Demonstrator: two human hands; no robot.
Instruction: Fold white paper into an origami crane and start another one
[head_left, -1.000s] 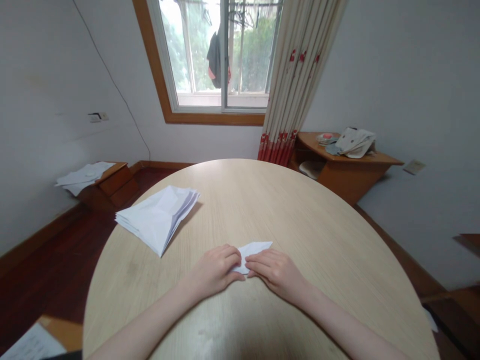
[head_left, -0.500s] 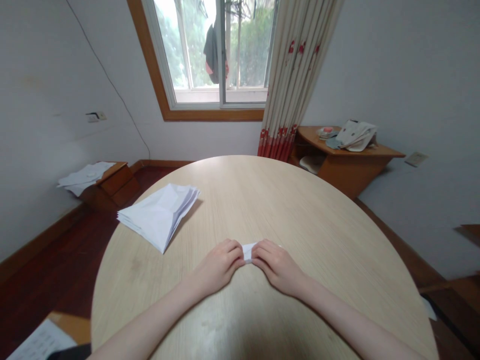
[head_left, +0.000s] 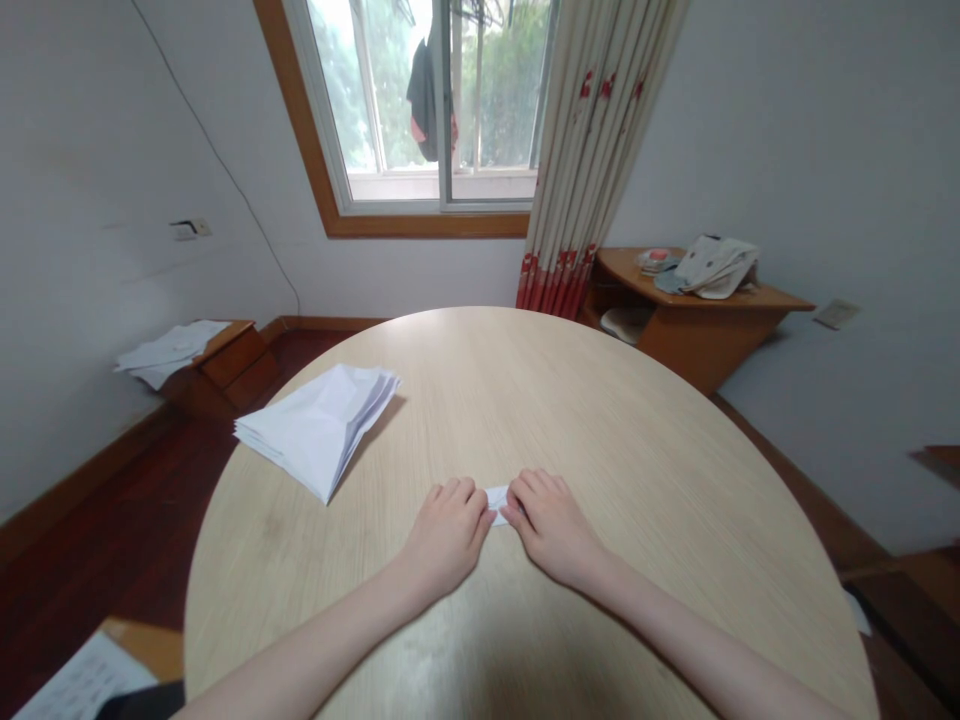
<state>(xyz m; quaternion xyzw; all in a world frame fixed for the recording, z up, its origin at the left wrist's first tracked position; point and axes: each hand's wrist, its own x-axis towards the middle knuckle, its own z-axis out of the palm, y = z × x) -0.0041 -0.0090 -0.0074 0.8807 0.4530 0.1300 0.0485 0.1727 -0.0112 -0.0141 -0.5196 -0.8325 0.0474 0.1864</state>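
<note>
A small piece of folded white paper point(head_left: 497, 505) lies low over the round wooden table point(head_left: 570, 400), mostly covered by my hands. On its left end, my left hand point(head_left: 452, 530) is closed, with the thumb along the near edge. My right hand point(head_left: 549, 525) grips the other end, fingers curled over it and thumb in front. Only a short strip of the paper shows between the two thumbs. Farther back on the left side rests a stack of folded white paper point(head_left: 322, 420), fanned into several layers with a point toward me.
A wooden cabinet point(head_left: 244, 365) bearing loose sheets stands at the left wall. Behind the table hang a curtain point(head_left: 577, 160) and a window. At the right, a corner desk point(head_left: 697, 340) carries a cloth bag point(head_left: 716, 265). Printed paper point(head_left: 82, 685) lies at the lower left.
My fingers have shifted on the paper: the right hand is slightly higher and the knuckles of both hands are turned more upward. The stack of folded paper stays in place.
</note>
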